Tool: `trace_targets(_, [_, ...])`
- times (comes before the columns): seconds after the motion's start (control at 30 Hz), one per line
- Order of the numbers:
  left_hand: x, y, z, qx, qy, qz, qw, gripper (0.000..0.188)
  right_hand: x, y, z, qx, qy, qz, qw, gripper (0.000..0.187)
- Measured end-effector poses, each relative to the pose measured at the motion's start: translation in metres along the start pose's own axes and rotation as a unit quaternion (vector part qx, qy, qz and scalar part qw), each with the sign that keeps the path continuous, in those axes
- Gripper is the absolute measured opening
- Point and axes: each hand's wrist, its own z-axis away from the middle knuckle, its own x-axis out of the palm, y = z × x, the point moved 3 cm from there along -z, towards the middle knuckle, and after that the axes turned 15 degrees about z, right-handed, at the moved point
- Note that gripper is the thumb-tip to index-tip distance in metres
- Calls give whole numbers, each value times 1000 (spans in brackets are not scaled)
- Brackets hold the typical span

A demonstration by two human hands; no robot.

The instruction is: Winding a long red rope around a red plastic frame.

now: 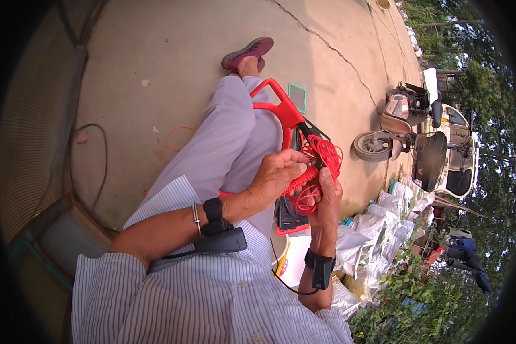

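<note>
My left hand (278, 175) is closed, its thumb and fingers pinched together at the edge of a tangled bundle of thin red cord (327, 153). My right hand (327, 200) wraps the near side of the same bundle, the thumb pointing up along it. Loops of cord hang between and over the fingers, partly hiding them. Beside my knees, beneath the cord, stands a red plastic frame (286, 113) with a looped handle and dark parts. My hands and the cord cover much of it.
Loose red cord (176, 132) lies on the concrete floor (155, 63), near a thin green rectangular frame (297, 98). A dark cable (105, 155) curves at left. To the right are silvery bags (378, 223), a parked scooter (404, 114) and a white vehicle (461, 155).
</note>
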Motion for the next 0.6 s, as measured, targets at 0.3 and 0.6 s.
trace_targets(0.3, [-1,6,3,-81,-53,2,995,29,1,-2,1,3,87,-56,995,30])
trace_targets(0.6, [-1,10,2,-127,-98,-8,987,32,3,-2,4,15,74,-46,996,27])
